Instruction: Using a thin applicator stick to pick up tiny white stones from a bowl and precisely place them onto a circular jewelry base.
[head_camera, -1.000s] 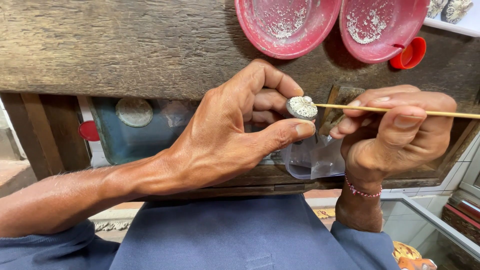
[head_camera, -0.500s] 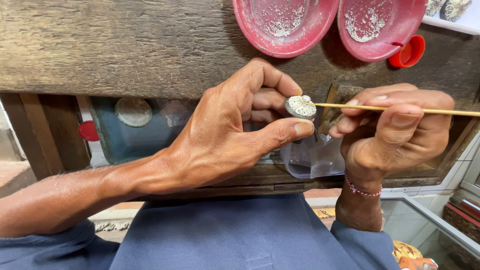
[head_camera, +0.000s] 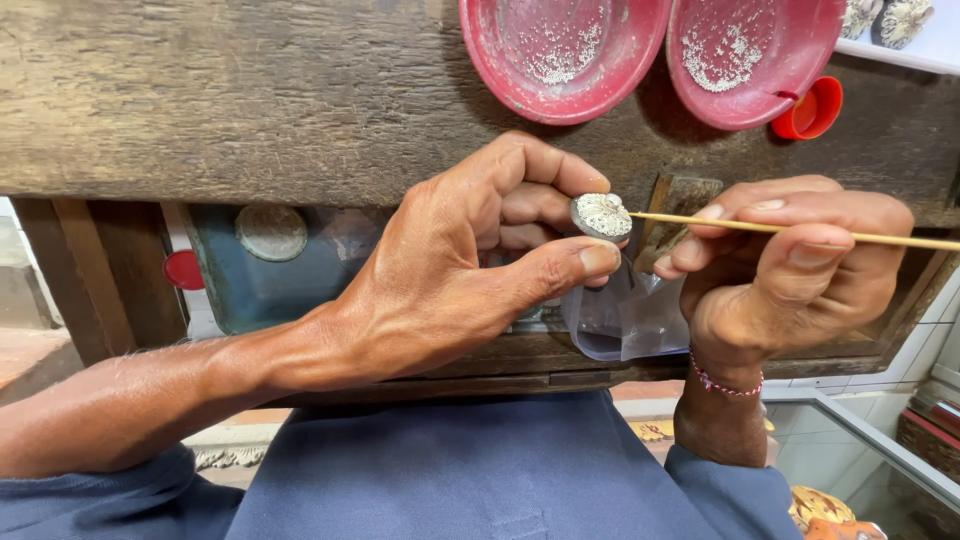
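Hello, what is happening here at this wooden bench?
A person's left hand holds a small round grey piece, its face covered in pale grains. The right hand holds a thin wooden stick with its tip at that piece. Two red dishes with white grains sit on the wooden bench above.

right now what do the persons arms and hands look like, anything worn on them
Both forearms are bare, with no sleeves, gloves, rings or watch visible. The left hand wears nothing. The right hand has a thin red and white beaded bracelet around its wrist. Fingernails are short and unpainted.
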